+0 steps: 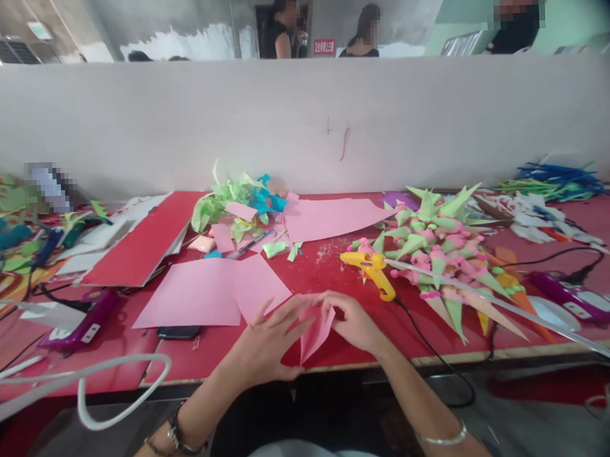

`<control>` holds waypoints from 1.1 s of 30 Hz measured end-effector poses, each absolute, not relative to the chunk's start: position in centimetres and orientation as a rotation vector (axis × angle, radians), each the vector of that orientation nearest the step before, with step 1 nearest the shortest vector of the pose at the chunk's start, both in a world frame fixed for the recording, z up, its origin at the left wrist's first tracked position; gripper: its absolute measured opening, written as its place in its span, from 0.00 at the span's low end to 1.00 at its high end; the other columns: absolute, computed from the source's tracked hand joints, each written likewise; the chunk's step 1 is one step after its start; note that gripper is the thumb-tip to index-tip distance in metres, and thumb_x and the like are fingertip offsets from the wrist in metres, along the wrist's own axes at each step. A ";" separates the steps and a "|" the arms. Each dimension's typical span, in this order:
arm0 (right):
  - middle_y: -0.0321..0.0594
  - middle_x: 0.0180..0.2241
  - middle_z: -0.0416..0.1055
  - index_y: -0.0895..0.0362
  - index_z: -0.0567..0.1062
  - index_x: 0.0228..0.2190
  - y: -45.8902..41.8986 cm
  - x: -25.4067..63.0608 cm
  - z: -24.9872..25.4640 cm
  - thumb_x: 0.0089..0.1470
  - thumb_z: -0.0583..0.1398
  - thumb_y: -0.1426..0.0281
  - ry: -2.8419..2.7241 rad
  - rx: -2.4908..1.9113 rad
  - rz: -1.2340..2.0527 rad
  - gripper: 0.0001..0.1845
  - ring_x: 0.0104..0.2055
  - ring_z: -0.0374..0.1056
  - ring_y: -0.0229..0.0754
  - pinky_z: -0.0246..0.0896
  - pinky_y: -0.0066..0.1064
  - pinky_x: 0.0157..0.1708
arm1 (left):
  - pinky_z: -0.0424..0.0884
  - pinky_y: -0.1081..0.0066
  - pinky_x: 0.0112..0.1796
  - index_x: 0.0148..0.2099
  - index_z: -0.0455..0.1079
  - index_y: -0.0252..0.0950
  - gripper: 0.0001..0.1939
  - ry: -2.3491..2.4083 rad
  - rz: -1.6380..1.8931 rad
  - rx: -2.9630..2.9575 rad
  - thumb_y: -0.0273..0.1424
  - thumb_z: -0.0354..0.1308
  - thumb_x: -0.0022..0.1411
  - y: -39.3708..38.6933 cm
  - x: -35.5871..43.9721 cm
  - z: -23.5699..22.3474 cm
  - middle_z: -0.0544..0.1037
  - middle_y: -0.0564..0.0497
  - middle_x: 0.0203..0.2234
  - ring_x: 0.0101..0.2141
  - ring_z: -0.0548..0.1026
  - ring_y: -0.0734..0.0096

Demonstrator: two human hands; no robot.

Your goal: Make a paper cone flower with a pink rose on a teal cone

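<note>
Between my two hands is a folded piece of pink paper (315,335), held just above the table's front edge. My left hand (275,337) is against its left side, fingers stretched along it and thumb low. My right hand (352,319) pinches the paper's upper right edge with bent fingers. Flat pink sheets (197,292) lie just beyond my left hand, partly over a dark phone-like object (178,332). A yellow hot glue gun (371,269) rests beyond my right hand, a long clear glue stick (452,285) extending from its back.
Green and pink paper cones (440,250) are piled on the right. Crumpled green paper (228,198) and a large pink sheet (329,217) lie at the back. Purple power strips (81,323) sit at both sides. A white partition (206,125) stands behind; people are beyond it.
</note>
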State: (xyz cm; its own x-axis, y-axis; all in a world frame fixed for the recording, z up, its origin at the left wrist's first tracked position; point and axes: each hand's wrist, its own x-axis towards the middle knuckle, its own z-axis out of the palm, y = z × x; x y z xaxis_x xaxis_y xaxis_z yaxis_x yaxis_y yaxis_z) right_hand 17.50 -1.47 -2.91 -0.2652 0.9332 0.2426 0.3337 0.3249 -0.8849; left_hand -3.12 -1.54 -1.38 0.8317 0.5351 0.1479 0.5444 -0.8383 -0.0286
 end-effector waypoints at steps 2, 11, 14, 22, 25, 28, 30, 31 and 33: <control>0.40 0.37 0.69 0.57 0.65 0.19 -1.4 18.2 -3.1 0.34 0.48 0.86 -1.770 -1.074 1.029 0.13 0.43 0.64 0.40 0.54 0.32 0.44 | 0.28 0.61 0.54 0.58 0.51 0.42 0.30 -0.824 -0.227 -2.912 0.48 0.44 0.56 -1.7 -3.3 -2.2 0.58 0.50 0.56 0.57 0.50 0.66; 0.40 0.42 0.69 0.58 0.68 0.20 -1.9 19.9 -3.0 0.36 0.48 0.87 -2.043 -1.009 1.016 0.15 0.48 0.61 0.39 0.50 0.36 0.50 | 0.58 0.69 0.44 0.47 0.63 0.40 0.14 -0.647 -0.294 -3.056 0.36 0.46 0.60 -2.4 -1.8 -3.3 0.71 0.54 0.44 0.41 0.67 0.72; 0.37 0.48 0.65 0.56 0.72 0.24 -2.6 20.4 -2.5 0.36 0.49 0.86 -2.220 -1.180 0.744 0.19 0.53 0.56 0.40 0.39 0.43 0.55 | 0.62 0.69 0.39 0.48 0.62 0.39 0.14 -0.732 -0.232 -3.095 0.30 0.48 0.59 -3.0 -1.6 -3.0 0.71 0.52 0.44 0.39 0.68 0.70; 0.38 0.47 0.66 0.52 0.72 0.39 -5.7 20.8 -2.1 0.44 0.57 0.75 -2.481 -1.264 0.427 0.17 0.52 0.57 0.43 0.43 0.42 0.54 | 0.67 0.69 0.36 0.47 0.64 0.38 0.13 -0.960 -0.462 -3.122 0.27 0.48 0.59 -4.2 -2.5 -3.6 0.74 0.50 0.39 0.37 0.70 0.69; 0.39 0.43 0.69 0.53 0.72 0.39 -6.1 20.3 -2.7 0.48 0.57 0.72 -2.407 -1.286 0.490 0.14 0.45 0.62 0.41 0.53 0.36 0.48 | 0.68 0.70 0.34 0.45 0.66 0.37 0.12 -1.150 -0.605 -3.102 0.28 0.48 0.59 -4.4 -2.5 -3.8 0.74 0.50 0.37 0.35 0.70 0.69; 0.40 0.39 0.70 0.56 0.74 0.33 -5.9 19.7 -3.2 0.52 0.54 0.70 -2.280 -1.322 0.521 0.09 0.41 0.63 0.40 0.56 0.32 0.42 | 0.69 0.71 0.34 0.41 0.68 0.37 0.10 -1.301 -0.748 -3.062 0.30 0.47 0.60 -4.4 -2.4 -4.0 0.74 0.50 0.34 0.33 0.71 0.71; 0.40 0.35 0.70 0.57 0.73 0.29 -5.6 19.3 -3.4 0.54 0.52 0.70 -2.196 -1.353 0.542 0.10 0.37 0.63 0.38 0.57 0.29 0.39 | 0.69 0.73 0.33 0.37 0.70 0.37 0.10 -1.413 -0.824 -3.021 0.31 0.47 0.60 -4.3 -2.1 -4.2 0.74 0.50 0.31 0.32 0.71 0.72; 0.40 0.33 0.69 0.58 0.72 0.27 -5.4 19.1 -3.5 0.54 0.52 0.70 -2.161 -1.375 0.551 0.10 0.36 0.62 0.38 0.57 0.28 0.37 | 0.68 0.73 0.32 0.34 0.70 0.36 0.10 -1.471 -0.847 -2.999 0.31 0.48 0.59 -4.2 -2.0 -4.2 0.74 0.50 0.30 0.31 0.71 0.72; 0.39 0.29 0.67 0.58 0.70 0.24 -5.1 18.7 -3.7 0.54 0.52 0.71 -2.117 -1.435 0.543 0.10 0.33 0.61 0.37 0.56 0.26 0.33 | 0.68 0.73 0.31 0.31 0.69 0.35 0.10 -1.586 -0.836 -2.961 0.32 0.50 0.58 -4.0 -1.7 -4.3 0.73 0.50 0.28 0.30 0.71 0.72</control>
